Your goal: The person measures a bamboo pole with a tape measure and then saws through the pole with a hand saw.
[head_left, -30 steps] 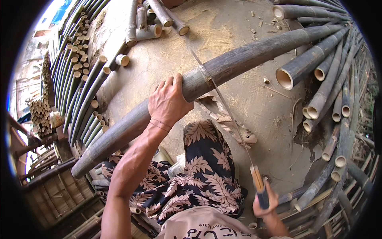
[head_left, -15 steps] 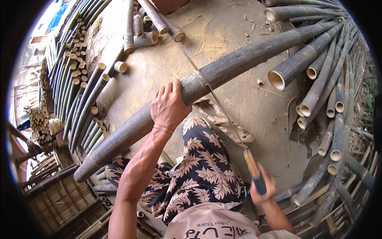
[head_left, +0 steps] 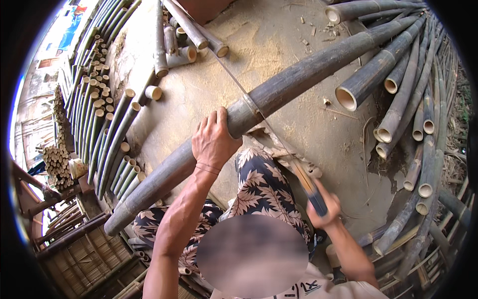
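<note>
A thick, dark bamboo pole (head_left: 308, 70) runs slantwise across the view, from the lower left up to the far right. My left hand (head_left: 215, 138) is wrapped over its top, pressing and gripping it just left of the saw. In my right hand (head_left: 324, 205) is the dark end of a handsaw's wooden handle (head_left: 303, 179). The long thin saw blade (head_left: 230, 74) crosses the pole at a pale ring, where it sits at a cut. How deep the cut goes cannot be made out. My patterned trouser leg (head_left: 266, 174) lies just below the pole.
Cut bamboo lengths (head_left: 94, 107) stand stacked at the left. Short pieces (head_left: 181, 55) lie at the far side. Several long hollow poles (head_left: 366, 82) fan out at the right, their ends toward me. Sawdust (head_left: 264, 47) covers part of the earthen floor (head_left: 338, 134).
My right hand and the saw handle have moved up and forward, toward the pole, so the blade reaches farther past it. My left hand keeps its place on the pole.
</note>
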Demonstrator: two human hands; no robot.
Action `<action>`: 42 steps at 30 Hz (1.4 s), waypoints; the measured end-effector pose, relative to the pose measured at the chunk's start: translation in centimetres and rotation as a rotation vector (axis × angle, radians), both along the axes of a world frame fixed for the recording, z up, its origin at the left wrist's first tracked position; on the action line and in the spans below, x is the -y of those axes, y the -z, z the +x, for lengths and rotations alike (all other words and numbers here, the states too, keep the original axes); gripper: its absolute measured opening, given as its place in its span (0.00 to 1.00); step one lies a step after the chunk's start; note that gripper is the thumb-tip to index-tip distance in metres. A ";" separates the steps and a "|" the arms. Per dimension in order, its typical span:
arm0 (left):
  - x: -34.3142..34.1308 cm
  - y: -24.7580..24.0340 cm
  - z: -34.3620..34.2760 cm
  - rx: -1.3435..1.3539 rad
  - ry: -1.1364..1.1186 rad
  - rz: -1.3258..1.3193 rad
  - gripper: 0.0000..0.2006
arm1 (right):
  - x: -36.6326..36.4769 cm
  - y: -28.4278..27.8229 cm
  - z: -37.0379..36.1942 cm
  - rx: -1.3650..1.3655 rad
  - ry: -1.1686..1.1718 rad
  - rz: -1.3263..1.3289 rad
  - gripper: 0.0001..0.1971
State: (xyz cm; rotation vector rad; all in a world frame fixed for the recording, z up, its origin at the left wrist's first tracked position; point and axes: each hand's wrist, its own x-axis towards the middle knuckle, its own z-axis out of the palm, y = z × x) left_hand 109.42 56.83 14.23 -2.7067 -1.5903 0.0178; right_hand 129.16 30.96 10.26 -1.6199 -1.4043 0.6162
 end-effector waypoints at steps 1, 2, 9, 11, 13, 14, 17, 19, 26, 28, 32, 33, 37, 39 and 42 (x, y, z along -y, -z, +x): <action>0.4 0.4 0.5 0.010 0.030 0.013 0.34 | -3.8 1.4 -1.2 -0.212 0.083 0.085 0.24; 0.8 0.8 0.9 0.012 0.044 0.029 0.34 | -8.0 0.5 -1.7 -0.239 0.106 0.126 0.24; -1.0 -1.5 0.2 -0.088 -0.003 -0.198 0.37 | 8.7 -2.8 1.2 -0.140 0.058 -0.088 0.26; -4.0 -1.8 -1.0 0.023 0.004 -0.550 0.41 | 9.7 -2.9 1.5 -0.155 0.019 -0.098 0.26; -4.8 -1.9 0.4 -0.061 0.002 -0.649 0.44 | 2.5 0.2 1.1 -0.150 0.031 0.006 0.26; -4.2 -2.1 1.1 -0.046 0.016 -0.616 0.43 | -1.2 1.9 0.2 -0.115 0.046 0.084 0.26; -2.8 -1.9 2.4 -0.008 -0.020 -0.628 0.39 | -10.3 1.1 -0.7 -0.368 0.119 0.133 0.28; -4.1 -3.0 3.5 -0.001 -0.068 -0.635 0.37 | -9.1 1.3 0.2 -0.380 0.094 0.105 0.28; -4.9 -2.4 1.2 -0.055 -0.050 -0.616 0.39 | 5.2 0.8 2.1 -0.052 0.031 -0.002 0.26; -4.3 -1.8 2.1 -0.061 0.018 -0.575 0.39 | -3.2 3.9 0.4 -0.192 0.086 0.095 0.27; -4.6 -2.6 3.9 -0.015 -0.024 -0.623 0.39 | -9.8 1.3 0.5 -0.430 0.093 0.066 0.26; -4.7 -3.1 3.7 -0.055 -0.048 -0.584 0.39 | -6.9 1.1 0.5 -0.245 0.113 0.094 0.26; -4.4 -2.5 -0.6 -0.053 -0.067 -0.645 0.38 | 9.2 -2.8 2.0 -0.184 -0.017 -0.147 0.27; -5.8 -3.0 1.1 -0.044 -0.066 -0.622 0.37 | 5.8 -0.5 2.2 -0.069 -0.003 -0.032 0.27; -4.5 -2.0 2.2 -0.066 0.034 -0.576 0.37 | -7.8 2.8 -0.4 -0.218 0.072 0.179 0.28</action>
